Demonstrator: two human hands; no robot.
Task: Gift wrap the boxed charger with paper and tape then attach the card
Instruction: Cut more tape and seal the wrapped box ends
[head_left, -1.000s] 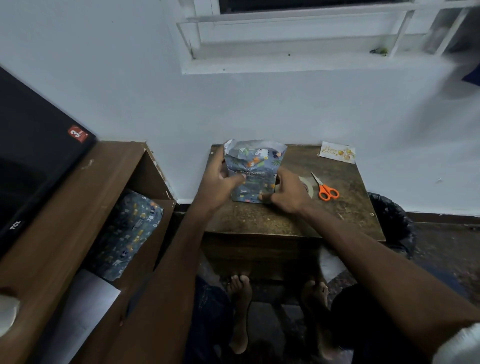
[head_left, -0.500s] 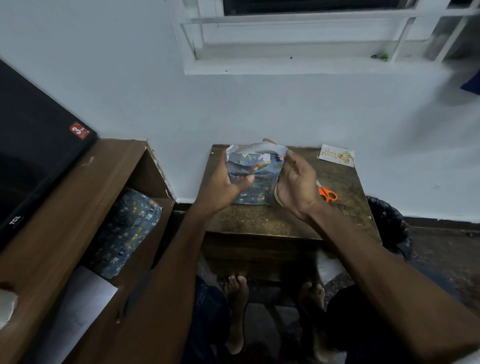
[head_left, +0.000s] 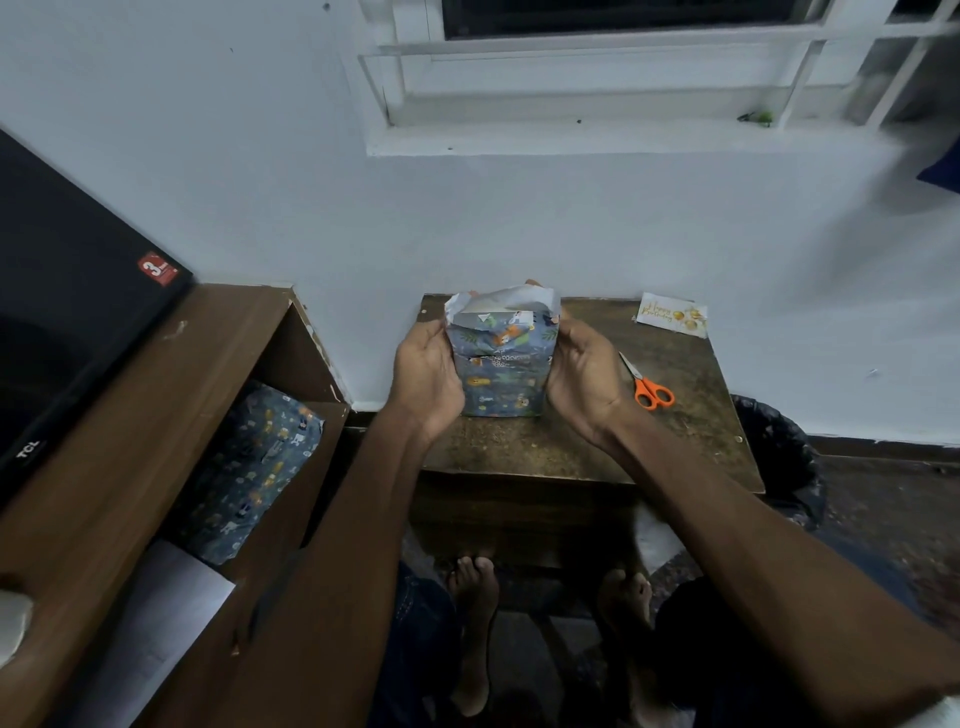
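A box wrapped in blue patterned paper is standing upright on the small wooden table, toward its far left part; its top end is not yet closed, with crumpled paper edges and their white underside sticking up around the opening. The left hand is cupping the box's left side, palm against the paper and fingers curling round toward the far face; the right hand is cupping the right side in the same way, with fingertips showing just over the far top edge of the paper; both hands are holding the box between them.

A greeting card with gold lettering is lying flat at the far right corner of the table, well apart from the box; orange-handled scissors are lying just to the right of the right hand, blades pointing toward the far left.

On the left, a brown wooden cabinet is standing beside the table; a roll of the same patterned paper is resting in its open compartment above a white sheet; a dark screen is sitting on top of it. A black bin bag is showing at the right of the table; bare feet are resting on the floor below.
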